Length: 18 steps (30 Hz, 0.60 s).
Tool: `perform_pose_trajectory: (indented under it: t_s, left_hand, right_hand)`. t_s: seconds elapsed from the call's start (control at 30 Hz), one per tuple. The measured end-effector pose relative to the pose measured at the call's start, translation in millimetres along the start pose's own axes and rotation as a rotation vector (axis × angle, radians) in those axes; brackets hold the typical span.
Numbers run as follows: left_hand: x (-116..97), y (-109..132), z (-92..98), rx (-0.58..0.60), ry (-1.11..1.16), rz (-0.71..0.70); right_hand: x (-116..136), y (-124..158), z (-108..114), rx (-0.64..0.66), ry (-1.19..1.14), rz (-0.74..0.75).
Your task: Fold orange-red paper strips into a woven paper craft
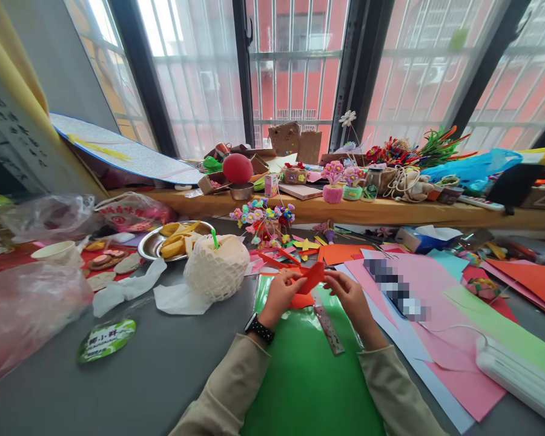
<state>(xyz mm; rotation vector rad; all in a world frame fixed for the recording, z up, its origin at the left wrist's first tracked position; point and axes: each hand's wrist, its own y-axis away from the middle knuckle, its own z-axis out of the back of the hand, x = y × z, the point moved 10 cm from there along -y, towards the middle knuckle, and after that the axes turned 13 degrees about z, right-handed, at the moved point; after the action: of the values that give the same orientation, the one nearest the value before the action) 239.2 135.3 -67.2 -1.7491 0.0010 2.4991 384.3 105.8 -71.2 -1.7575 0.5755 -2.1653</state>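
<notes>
My left hand (281, 295) and my right hand (352, 298) are both pinched on a small folded piece of red-orange paper (312, 275), held just above a green sheet (306, 375) on the grey table. A black watch sits on my left wrist. A patterned ruler (327, 327) lies on the green sheet under my right hand. Red scissors (277, 260) lie just beyond the folded paper.
Pink, blue, orange and light-green sheets (436, 303) spread to the right, with a white device (518, 375) at the near right. A white foam-netted fruit (217, 266), a metal plate of snacks (175, 241), plastic bags and tissue lie left. Craft flowers (263, 221) and clutter fill the wooden sill.
</notes>
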Motion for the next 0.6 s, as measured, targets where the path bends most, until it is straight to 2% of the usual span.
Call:
perform_pose_trajectory:
  t_s: [0.07,0.13,0.23,0.33,0.47,0.6]
  left_hand:
    - [3,0,0.6,0.025,0.128,0.046]
    - [5,1,-6.9,0.114,0.248,0.095]
    - [9,4,-18.7,0.228,0.387,0.191]
    - [12,6,-25.0,0.289,0.477,0.264]
    - [17,8,-30.5,0.353,0.473,0.33]
    - [23,10,-32.4,0.359,0.461,0.386]
  right_hand:
    - [4,1,-15,0.128,0.066,0.025]
    - [8,3,-26,0.204,0.122,0.053]
    - [10,3,-22,0.161,0.203,0.072]
    - [5,2,-12,0.083,0.198,0.045]
    - [-4,3,-9,0.039,0.063,-0.013]
    - [-10,5,-11,0.014,-0.073,-0.069]
